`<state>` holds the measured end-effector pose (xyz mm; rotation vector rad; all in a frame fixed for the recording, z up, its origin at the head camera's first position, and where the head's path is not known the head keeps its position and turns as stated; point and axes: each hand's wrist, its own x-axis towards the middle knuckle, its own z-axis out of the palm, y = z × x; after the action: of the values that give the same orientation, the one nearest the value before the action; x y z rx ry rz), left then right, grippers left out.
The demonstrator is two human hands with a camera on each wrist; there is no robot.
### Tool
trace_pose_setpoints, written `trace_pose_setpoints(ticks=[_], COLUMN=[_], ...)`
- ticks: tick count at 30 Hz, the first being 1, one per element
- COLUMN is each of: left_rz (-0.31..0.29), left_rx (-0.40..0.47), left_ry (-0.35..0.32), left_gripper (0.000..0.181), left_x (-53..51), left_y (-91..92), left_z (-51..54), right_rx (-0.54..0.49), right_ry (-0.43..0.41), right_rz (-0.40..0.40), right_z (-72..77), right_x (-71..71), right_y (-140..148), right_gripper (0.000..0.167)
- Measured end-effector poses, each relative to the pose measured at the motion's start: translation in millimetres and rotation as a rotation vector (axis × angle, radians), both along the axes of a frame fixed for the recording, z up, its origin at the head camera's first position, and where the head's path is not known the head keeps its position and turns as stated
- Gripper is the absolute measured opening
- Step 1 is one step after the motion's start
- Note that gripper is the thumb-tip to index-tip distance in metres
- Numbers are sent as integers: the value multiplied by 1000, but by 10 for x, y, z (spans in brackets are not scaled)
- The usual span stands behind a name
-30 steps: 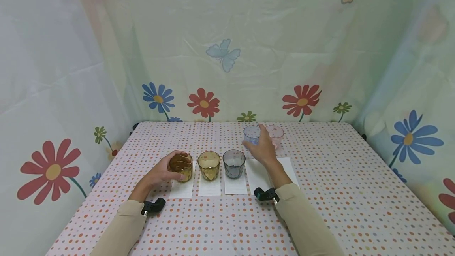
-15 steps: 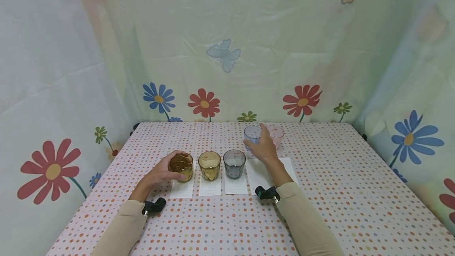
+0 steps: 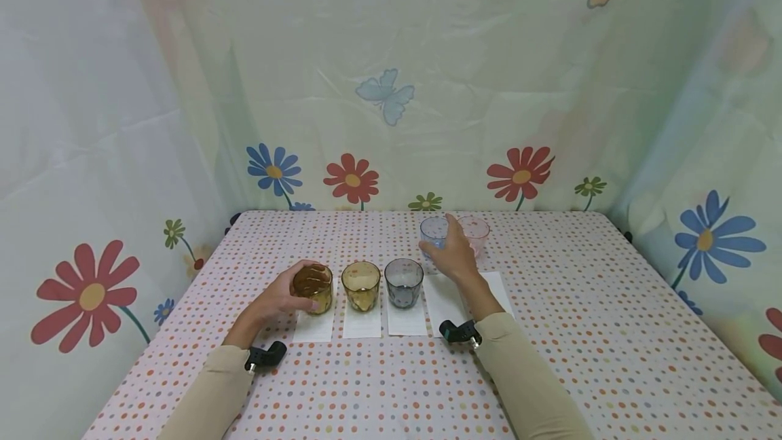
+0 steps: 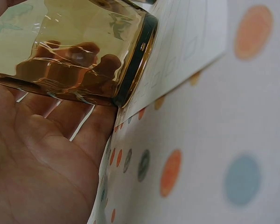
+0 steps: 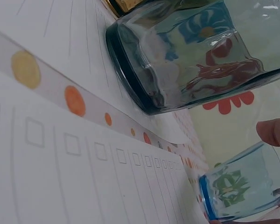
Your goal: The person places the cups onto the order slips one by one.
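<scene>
On the left, my left hand holds a brown-amber drinking glass, thumb in front and fingers round the far side. The left wrist view shows the fingers through the wall of this upright amber glass. My right hand reaches to the back and grips a light blue glass, with the thumb on its left side. In the right wrist view the thumb is at the rim of the blue glass; the other fingers are mostly hidden. A pink glass stands just right of it, partly behind the hand.
Between the hands stand a yellow glass and a grey glass, each on a white paper strip. More paper lies under my right forearm. The dotted tablecloth reaches back to a flowered curtain.
</scene>
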<state>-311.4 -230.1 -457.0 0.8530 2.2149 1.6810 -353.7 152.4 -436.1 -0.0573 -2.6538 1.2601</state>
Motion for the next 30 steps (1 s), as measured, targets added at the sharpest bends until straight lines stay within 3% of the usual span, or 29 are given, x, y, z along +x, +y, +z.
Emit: trace_pose_setpoints(ticks=[30], left_rz=[-3], left_rx=[-6], left_ry=[16], left_gripper=[71], left_x=[0], left_y=[4], left_z=[7], right_rx=[40], right_ry=[12], right_rz=[-27], right_z=[9], right_x=[-1], right_y=[-20], right_gripper=[89])
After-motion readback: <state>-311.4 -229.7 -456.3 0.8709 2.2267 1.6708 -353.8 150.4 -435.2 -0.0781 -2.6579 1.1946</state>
